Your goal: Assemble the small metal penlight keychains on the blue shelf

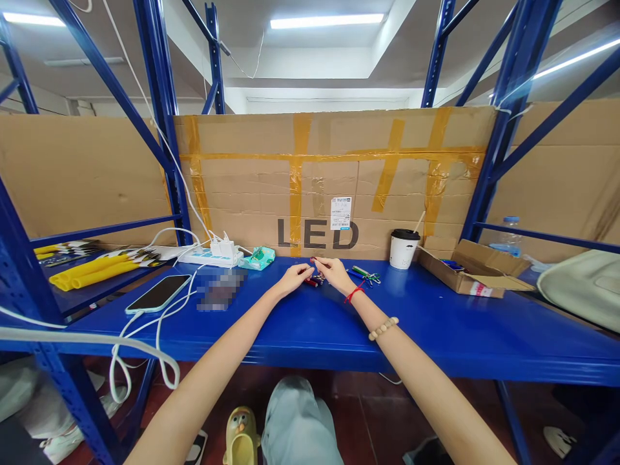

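Note:
Both of my hands are close together over the far middle of the blue table. My left hand (294,278) has its fingers pinched near a small red item; whether it grips anything is too small to tell. My right hand (333,271) pinches a small red piece (312,259) between thumb and fingertips. Under and between the hands lie small dark red items (314,281), partly covered by the fingers. Just right of my right hand are green and metallic clip-like pieces (366,276) on the table.
A phone (159,294) with white cables lies left, near a power strip (208,257) and a green packet (258,258). A lidded cup (403,249) and an open cardboard box (472,271) stand right. Blue posts (508,123) flank the table (339,336); cardboard (242,187) backs it.

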`<state>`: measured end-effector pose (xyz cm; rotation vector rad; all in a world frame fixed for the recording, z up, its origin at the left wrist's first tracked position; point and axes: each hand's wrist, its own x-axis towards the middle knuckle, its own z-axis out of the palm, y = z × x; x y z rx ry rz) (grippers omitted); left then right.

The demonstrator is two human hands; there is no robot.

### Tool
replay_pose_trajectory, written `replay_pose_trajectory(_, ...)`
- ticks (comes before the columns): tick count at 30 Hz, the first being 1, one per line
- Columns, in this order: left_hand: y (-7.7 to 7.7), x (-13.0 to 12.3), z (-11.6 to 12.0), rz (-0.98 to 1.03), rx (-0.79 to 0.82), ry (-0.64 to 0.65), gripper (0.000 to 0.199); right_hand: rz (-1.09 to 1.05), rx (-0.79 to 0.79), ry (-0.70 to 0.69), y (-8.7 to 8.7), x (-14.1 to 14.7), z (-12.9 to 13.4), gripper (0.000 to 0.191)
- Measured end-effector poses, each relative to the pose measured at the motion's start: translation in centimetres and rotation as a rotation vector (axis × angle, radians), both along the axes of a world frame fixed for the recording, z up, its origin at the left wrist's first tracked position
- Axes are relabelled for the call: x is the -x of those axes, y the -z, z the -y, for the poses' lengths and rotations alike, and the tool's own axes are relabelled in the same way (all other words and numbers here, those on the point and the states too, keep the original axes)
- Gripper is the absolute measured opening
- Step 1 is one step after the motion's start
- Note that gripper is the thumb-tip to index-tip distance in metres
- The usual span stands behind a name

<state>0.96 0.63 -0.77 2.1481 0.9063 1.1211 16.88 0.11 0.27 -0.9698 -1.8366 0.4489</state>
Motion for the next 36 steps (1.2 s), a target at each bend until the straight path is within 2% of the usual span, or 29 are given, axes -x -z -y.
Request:
replay_pose_trajectory(3, 0.0, 0.1, -0.1, -0.019, -0.021, -0.051, 0.034, 0.144, -0.024, 0.184, 0.1, -0.8, -0.2, 0.035)
replay_pose_trajectory(8, 0.0, 0.3, -0.2, -0.029, -0.057, -0.168, 0.035, 0.460, 0.055, 0.479, 0.5, -2.3, -0.9, 0.032)
replay_pose_trajectory(12, -0.1, 0.4, 0.0, -0.034, -0.063, -0.190, 0.036, 0.541, 0.117, 0.608, 1.1, -3.0, -1.5, 0.029)
replay_pose_trajectory(15, -0.1, 0.3, 0.1, -0.023, -0.054, -0.185, 0.036, 0.554, 0.136, 0.628, 1.5, -3.2, -1.8, 0.026)
replay_pose_trajectory(18, -0.1, 0.3, 0.1, -0.015, -0.049, -0.181, 0.037, 0.550, 0.100, 0.601, 1.6, -3.3, -1.9, 0.028)
replay_pose_trajectory(20, 0.0, 0.3, 0.1, -0.015, -0.044, -0.174, 0.037, 0.466, 0.043, 0.538, 1.5, -3.2, -1.8, 0.035)
replay_pose_trajectory(24, -0.1, 0.3, 0.2, -0.018, -0.030, -0.150, 0.034, 0.161, 0.003, 0.249, 0.9, -2.0, -1.1, 0.043)
replay_pose_trajectory(26, -0.1, 0.3, 0.2, -0.032, -0.032, -0.143, 0.032, 0.051, 0.034, 0.110, 0.6, -1.2, -0.6, 0.038)
replay_pose_trajectory(28, -0.1, 0.4, 0.2, -0.051, -0.036, -0.140, 0.031, -0.024, 0.060, 0.028, 0.4, -0.6, -0.2, 0.033)
replay_pose_trajectory(32, -0.1, 0.3, 0.3, -0.053, -0.025, -0.122, 0.031, -0.129, 0.078, -0.046, 0.1, -0.2, 0.2, 0.029)
replay_pose_trajectory(36, -0.1, 0.3, 0.5, -0.079, -0.016, -0.134, 0.029, -0.090, 0.108, -0.045, 0.2, -0.3, 0.0, 0.024)
